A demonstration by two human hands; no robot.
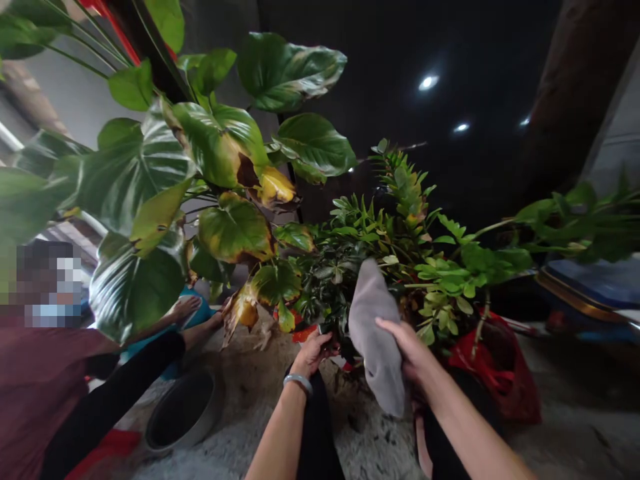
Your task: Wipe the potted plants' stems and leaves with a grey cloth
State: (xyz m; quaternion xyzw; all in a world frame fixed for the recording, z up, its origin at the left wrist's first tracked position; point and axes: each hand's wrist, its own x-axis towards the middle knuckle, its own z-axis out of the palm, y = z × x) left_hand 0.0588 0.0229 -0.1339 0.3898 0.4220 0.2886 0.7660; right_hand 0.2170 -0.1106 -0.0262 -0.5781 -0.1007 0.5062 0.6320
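Observation:
A grey cloth hangs from my right hand, its fingers closed around the cloth's right side. One end points up at the plants and the other droops toward the floor. My left hand, with a pale bangle on the wrist, is closed beside the low dark-leaved plant. Its fingertips curl around something dark that I cannot make out. Just behind the cloth stands a bushy green plant with many small leaves.
Large-leaved plant with yellowed, browned leaves leans in from the left. A person in a maroon top sits beyond it, near a grey basin. A red bag surrounds a plant's base on the right. Dark glossy panel stands behind.

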